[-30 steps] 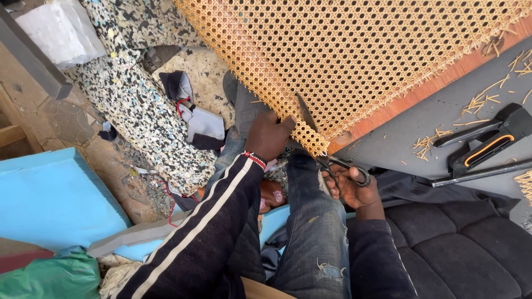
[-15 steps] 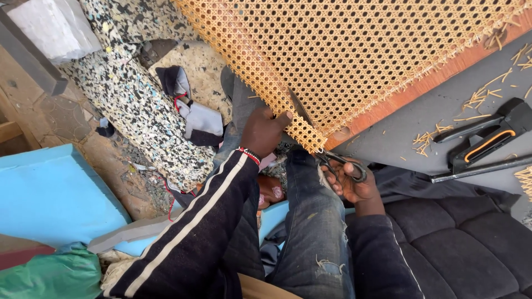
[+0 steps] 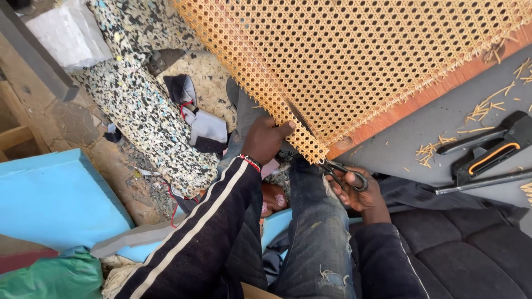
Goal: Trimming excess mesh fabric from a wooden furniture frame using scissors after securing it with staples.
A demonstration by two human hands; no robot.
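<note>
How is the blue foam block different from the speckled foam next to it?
The blue foam block is one plain colour; the speckled foam is flecked with many colours. The blue foam block has straight, square edges, while the speckled foam looks rough and uneven. Both lie on the ground to the left of the left hand.

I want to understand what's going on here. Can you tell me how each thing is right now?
Woven cane sheet: lying over the board, partly cut near its corner.
Scissors: in the right hand, blades in the cane.
Left hand: grip on the cane's edge.
Staple gun: lying unused on the grey surface.
Cane scraps: scattered loose.
</note>
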